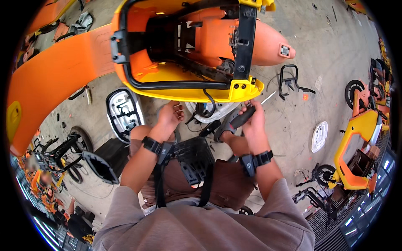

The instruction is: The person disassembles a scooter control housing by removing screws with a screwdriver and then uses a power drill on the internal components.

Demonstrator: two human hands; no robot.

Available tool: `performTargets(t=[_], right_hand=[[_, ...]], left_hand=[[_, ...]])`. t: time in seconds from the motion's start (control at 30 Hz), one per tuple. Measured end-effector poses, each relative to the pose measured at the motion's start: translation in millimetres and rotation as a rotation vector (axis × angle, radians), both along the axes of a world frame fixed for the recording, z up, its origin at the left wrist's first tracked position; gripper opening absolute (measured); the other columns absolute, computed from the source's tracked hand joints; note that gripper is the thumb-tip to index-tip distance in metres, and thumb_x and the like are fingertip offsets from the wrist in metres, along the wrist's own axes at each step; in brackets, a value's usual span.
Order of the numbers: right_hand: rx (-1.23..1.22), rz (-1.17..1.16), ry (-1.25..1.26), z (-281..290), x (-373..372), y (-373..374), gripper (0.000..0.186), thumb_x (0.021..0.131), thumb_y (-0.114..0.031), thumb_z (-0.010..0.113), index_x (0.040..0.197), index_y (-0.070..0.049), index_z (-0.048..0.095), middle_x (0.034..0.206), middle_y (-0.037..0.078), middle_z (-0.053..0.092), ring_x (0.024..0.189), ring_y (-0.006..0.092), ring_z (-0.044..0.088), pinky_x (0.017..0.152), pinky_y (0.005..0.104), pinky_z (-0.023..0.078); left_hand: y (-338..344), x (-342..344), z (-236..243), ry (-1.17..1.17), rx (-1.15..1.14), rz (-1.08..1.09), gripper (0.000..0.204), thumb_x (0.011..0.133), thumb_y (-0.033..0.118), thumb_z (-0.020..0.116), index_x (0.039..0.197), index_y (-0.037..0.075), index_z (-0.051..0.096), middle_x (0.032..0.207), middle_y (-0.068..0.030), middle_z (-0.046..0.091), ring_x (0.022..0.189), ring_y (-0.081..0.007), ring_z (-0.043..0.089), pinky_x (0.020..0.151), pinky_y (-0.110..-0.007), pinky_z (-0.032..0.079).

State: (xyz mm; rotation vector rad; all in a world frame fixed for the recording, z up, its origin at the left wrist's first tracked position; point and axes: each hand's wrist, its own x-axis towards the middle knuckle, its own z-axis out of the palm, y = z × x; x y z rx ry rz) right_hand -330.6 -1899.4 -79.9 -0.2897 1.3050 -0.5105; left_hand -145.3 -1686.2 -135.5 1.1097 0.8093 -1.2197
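Observation:
In front of me is an orange and yellow scooter body, its open middle framed by a black tube and a black crossbar. My right hand is closed around the dark handle of a screwdriver, just below the body's yellow lower right corner. The screwdriver's thin shaft points up and to the right. My left hand is beneath the yellow edge with loosely curled fingers apart and nothing visible in them. A black cable hangs from the body between my hands.
A white and black oval panel lies on the floor at left. A black tube bracket is at right, with a white oval piece beyond it. Another yellow-orange scooter frame stands far right; a black bin-like part is lower left.

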Motion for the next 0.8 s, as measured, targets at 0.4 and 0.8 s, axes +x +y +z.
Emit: performTargets(t=[0.4, 0.8], right_hand=[[-0.182, -0.098, -0.301, 15, -81, 85, 0.025, 0.094, -0.019, 0.062, 0.115, -0.007, 0.056, 0.089, 0.003, 0.059, 0.062, 0.0088, 0.047, 0.055, 0.0246, 0.041], [-0.441, -0.064, -0.503, 21, -87, 79, 0.019, 0.092, -0.019, 0.066, 0.099, -0.006, 0.053, 0.088, 0.004, 0.058, 0.062, 0.0096, 0.047, 0.058, 0.0278, 0.043]], left_hand=[[26, -41, 30, -0.350, -0.384, 0.179, 0.023, 0.091, 0.013, 0.051, 0.111, 0.002, 0.052, 0.083, -0.0029, 0.050, 0.065, -0.0127, 0.040, 0.053, -0.025, 0.033], [57, -44, 150, -0.368, -0.770, -0.007, 0.009, 0.092, 0.012, 0.047, 0.094, 0.003, 0.050, 0.072, 0.0032, 0.036, 0.059, -0.0092, 0.032, 0.050, -0.023, 0.030]])
